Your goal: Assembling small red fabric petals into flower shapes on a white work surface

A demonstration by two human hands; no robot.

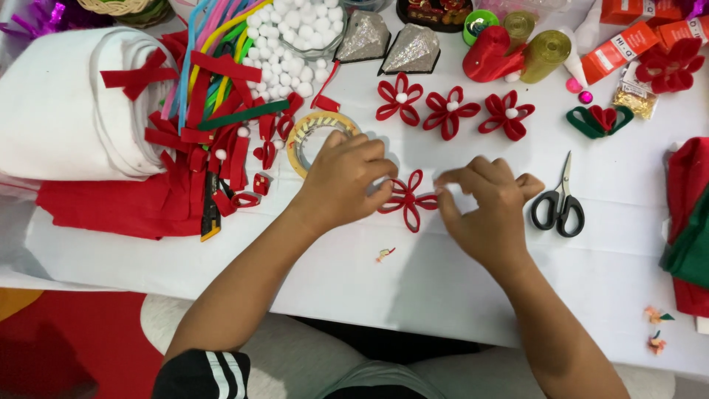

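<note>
Mid-frame on the counter (413,273), left hand (343,181) and right hand (487,207) both pinch the red flower (406,201); best keep loops pressed flat, evenly spaced.

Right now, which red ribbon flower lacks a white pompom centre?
The red ribbon flower between the left hand and right hand; the three flowers behind it have white centres.

A red looped-felt flower (408,199), its petals fanned out, lies flat mid-table, well back from the white table's (413,288) near edge.
</note>
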